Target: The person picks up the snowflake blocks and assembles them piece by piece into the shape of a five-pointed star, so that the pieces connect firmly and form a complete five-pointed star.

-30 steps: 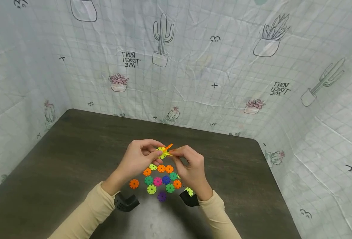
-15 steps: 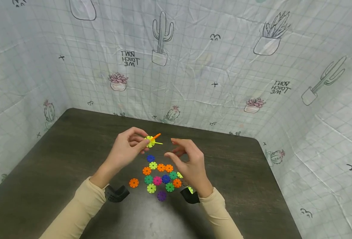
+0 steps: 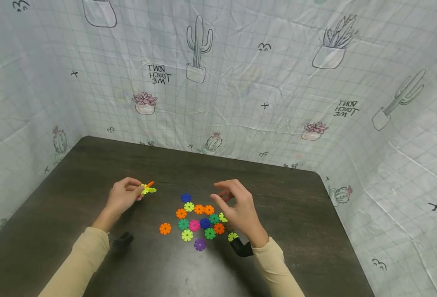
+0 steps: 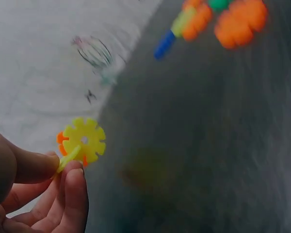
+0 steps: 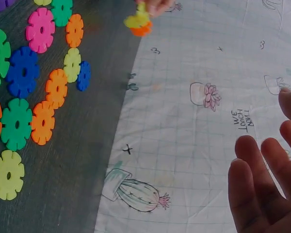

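My left hand is over the left part of the table and pinches a small joined piece of notched plastic discs, yellow and orange, between thumb and fingers. The discs stand at angles to each other. My right hand hovers by the right side of the loose discs, its fingers loosely bent and holding nothing. Below and left of it lie a blue disc, a pink disc, a purple disc and several orange, green and yellow ones. The right hand hides part of a yellow disc.
One orange disc lies apart, left of the group. The dark table ends at a hanging patterned cloth behind and at both sides. A black wrist mount hangs below the right wrist, close to a yellow disc.
My right hand has let go of the joined discs. My left hand has carried them away to the left, uncovering the blue disc at the back. The right hand has stayed about in place.
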A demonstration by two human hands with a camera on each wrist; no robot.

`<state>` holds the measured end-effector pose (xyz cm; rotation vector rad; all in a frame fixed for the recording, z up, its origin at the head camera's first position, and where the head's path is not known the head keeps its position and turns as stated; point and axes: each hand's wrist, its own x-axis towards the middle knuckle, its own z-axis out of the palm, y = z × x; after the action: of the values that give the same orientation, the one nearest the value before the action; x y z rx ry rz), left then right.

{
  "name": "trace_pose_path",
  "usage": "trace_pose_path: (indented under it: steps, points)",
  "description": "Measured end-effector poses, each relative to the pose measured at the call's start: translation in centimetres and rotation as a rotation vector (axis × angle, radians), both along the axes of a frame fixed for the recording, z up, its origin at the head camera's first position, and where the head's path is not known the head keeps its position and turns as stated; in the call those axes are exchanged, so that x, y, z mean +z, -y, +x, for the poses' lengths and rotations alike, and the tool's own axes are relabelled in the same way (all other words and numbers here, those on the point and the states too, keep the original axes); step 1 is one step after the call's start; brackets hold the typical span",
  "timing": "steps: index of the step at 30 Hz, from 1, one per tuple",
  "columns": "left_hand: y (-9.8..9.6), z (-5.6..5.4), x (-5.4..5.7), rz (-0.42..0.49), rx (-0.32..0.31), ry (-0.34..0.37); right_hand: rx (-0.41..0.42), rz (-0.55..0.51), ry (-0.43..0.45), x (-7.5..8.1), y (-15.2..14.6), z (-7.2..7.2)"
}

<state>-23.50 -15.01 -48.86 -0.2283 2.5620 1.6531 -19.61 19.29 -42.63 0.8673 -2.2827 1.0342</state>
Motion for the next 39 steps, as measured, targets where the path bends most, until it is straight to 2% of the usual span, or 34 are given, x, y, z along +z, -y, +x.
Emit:
trace_pose_path:
  steps: [4,7,11,14,16,17,19,21,24,26,27,31,39]
  points:
    - [0.8,-0.1,-1.7,-0.127,-0.002,-0.022,0.0,0.015,0.027,-0.2,0.1,-0.2]
    - [1.1,-0.2,-2.3,-0.24,-0.012,-0.091,-0.004,0.023,0.04,-0.2,0.2,-0.4]
    - [1.4,-0.2,-2.3,-0.367,0.013,-0.187,-0.008,0.044,0.054,-0.2,0.3,-0.4]
    - [1.0,0.1,-1.7,-0.431,0.016,-0.221,-0.008,0.062,0.068,-0.2,0.3,-0.3]
    - [0.3,0.4,-1.2,-0.45,-0.025,-0.249,-0.016,0.072,0.09,-0.2,0.3,-0.3]
    - [-0.2,0.7,-0.8,-0.451,-0.066,-0.268,-0.026,0.079,0.111,-0.3,0.4,-0.4]
    - [-1.3,1.1,-0.1,-0.443,-0.176,-0.307,-0.055,0.104,0.173,-0.3,0.5,-0.5]
    - [-2.4,1.6,0.6,-0.423,-0.32,-0.333,-0.092,0.141,0.249,-0.4,0.7,-0.6]
    - [-3.6,2.5,1.1,-0.437,-0.521,-0.299,-0.142,0.222,0.349,-0.7,1.1,-1.1]
    - [-4.3,3.1,1.3,-0.479,-0.609,-0.242,-0.162,0.28,0.393,-0.9,1.3,-1.6]
    - [-4.6,3.3,1.3,-0.509,-0.632,-0.214,-0.166,0.31,0.408,-1.1,1.4,-1.8]
    - [-5.6,3.8,0.8,-0.598,-0.638,-0.137,-0.167,0.436,0.475,-2.0,1.7,-2.7]
    - [-6.7,3.8,0.6,-0.62,-0.606,-0.078,-0.217,0.675,0.633,-3.8,1.9,-4.4]
